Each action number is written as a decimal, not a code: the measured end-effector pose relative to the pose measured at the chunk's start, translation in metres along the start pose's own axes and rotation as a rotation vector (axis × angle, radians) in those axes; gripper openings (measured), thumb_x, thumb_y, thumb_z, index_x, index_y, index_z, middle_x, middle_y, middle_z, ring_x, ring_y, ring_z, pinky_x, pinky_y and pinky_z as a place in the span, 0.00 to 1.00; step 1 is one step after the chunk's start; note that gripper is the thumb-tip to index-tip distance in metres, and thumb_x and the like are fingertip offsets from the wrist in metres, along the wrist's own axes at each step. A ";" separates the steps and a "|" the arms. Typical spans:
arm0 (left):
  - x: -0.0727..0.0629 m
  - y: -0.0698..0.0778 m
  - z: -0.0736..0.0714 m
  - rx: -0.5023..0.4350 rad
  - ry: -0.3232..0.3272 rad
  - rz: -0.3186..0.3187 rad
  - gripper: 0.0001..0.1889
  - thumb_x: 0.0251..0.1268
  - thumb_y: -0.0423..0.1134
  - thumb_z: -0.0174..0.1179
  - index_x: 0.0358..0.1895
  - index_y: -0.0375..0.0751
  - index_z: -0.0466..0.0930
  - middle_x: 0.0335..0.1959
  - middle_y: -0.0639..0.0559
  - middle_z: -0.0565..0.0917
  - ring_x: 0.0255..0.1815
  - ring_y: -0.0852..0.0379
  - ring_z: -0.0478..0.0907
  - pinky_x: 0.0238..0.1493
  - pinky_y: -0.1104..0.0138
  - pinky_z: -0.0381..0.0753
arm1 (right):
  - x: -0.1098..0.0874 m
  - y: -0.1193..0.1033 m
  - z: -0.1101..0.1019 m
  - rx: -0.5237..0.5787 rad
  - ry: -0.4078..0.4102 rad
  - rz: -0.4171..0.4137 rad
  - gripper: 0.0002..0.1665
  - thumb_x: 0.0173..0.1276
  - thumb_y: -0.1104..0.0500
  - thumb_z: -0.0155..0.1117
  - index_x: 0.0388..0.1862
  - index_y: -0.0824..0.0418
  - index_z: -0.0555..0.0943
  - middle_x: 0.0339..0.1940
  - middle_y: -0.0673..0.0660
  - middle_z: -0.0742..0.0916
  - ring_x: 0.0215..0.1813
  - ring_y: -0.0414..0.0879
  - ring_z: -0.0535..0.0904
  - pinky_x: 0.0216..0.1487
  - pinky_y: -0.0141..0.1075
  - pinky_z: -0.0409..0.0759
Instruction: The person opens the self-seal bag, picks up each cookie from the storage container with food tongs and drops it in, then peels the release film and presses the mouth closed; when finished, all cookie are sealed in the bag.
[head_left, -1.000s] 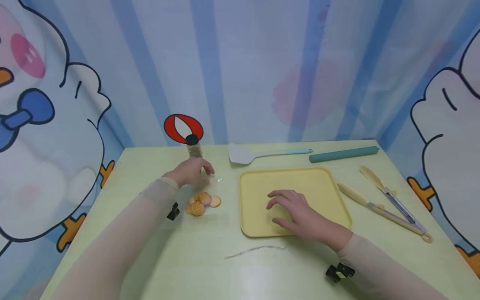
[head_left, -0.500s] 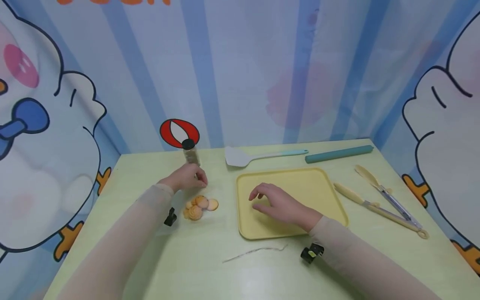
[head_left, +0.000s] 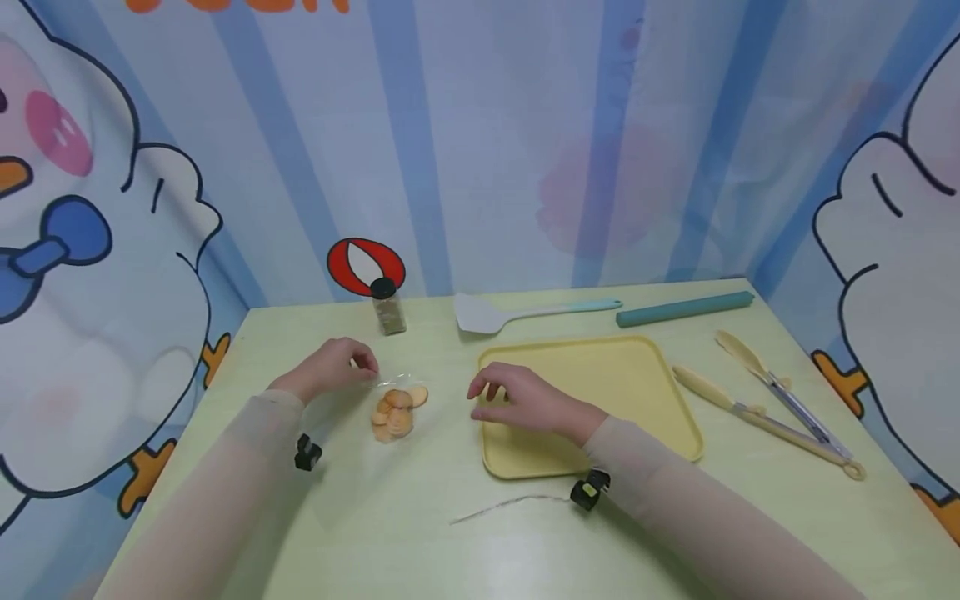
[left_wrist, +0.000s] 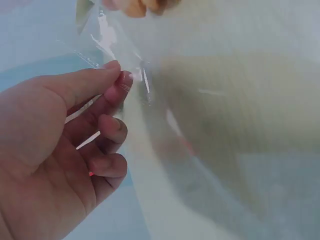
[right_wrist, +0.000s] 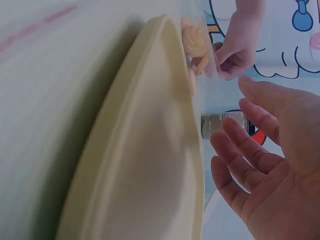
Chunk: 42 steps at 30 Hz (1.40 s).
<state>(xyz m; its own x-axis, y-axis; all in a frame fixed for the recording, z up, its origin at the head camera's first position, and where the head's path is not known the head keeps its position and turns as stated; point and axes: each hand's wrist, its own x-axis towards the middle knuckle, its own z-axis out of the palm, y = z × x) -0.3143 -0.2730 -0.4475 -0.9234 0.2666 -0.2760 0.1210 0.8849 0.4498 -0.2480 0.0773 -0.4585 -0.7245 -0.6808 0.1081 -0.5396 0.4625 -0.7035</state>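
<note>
My left hand pinches the edge of a clear plastic bag between thumb and forefinger. Round golden cookies lie inside the bag, on the table left of the yellow tray. Over the tray's left side hovers my right hand, fingers loosely bent with nothing between them. In the right wrist view, that hand's fingers are spread apart, and the bagged cookies show beyond the tray.
A spice jar with a black lid stands behind the bag. Along the back lie a white spatula and a teal stick. Tongs rest right of the tray, and a thin twist tie lies in front.
My left hand has moved left and slightly down, drawing the bag's edge with it, and the cookies have shifted within. My right hand has moved left across the tray toward the bag.
</note>
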 end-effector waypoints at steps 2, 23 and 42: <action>-0.005 -0.006 -0.002 0.000 0.003 -0.010 0.04 0.73 0.39 0.65 0.41 0.44 0.87 0.39 0.49 0.84 0.42 0.51 0.76 0.48 0.61 0.79 | 0.008 -0.002 0.002 0.003 -0.005 -0.001 0.17 0.72 0.54 0.71 0.54 0.61 0.83 0.53 0.57 0.86 0.54 0.52 0.83 0.55 0.49 0.82; -0.048 -0.038 -0.003 -0.139 -0.060 0.014 0.05 0.70 0.38 0.66 0.40 0.39 0.84 0.33 0.51 0.80 0.32 0.55 0.71 0.35 0.63 0.72 | 0.053 0.017 0.005 -0.264 -0.077 0.037 0.15 0.69 0.46 0.73 0.50 0.50 0.87 0.52 0.48 0.88 0.57 0.46 0.80 0.66 0.55 0.61; -0.044 -0.059 0.002 -0.222 -0.058 0.034 0.07 0.69 0.39 0.68 0.40 0.38 0.85 0.29 0.53 0.79 0.29 0.56 0.72 0.33 0.65 0.73 | 0.081 0.026 0.025 -0.157 -0.037 0.082 0.14 0.73 0.42 0.67 0.46 0.49 0.88 0.46 0.44 0.90 0.53 0.42 0.82 0.67 0.53 0.59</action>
<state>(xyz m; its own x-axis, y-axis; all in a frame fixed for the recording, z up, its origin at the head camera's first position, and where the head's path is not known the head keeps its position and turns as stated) -0.2801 -0.3359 -0.4630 -0.8969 0.3223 -0.3028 0.0630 0.7709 0.6338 -0.3096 0.0199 -0.4858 -0.7543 -0.6559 0.0270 -0.5416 0.5986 -0.5902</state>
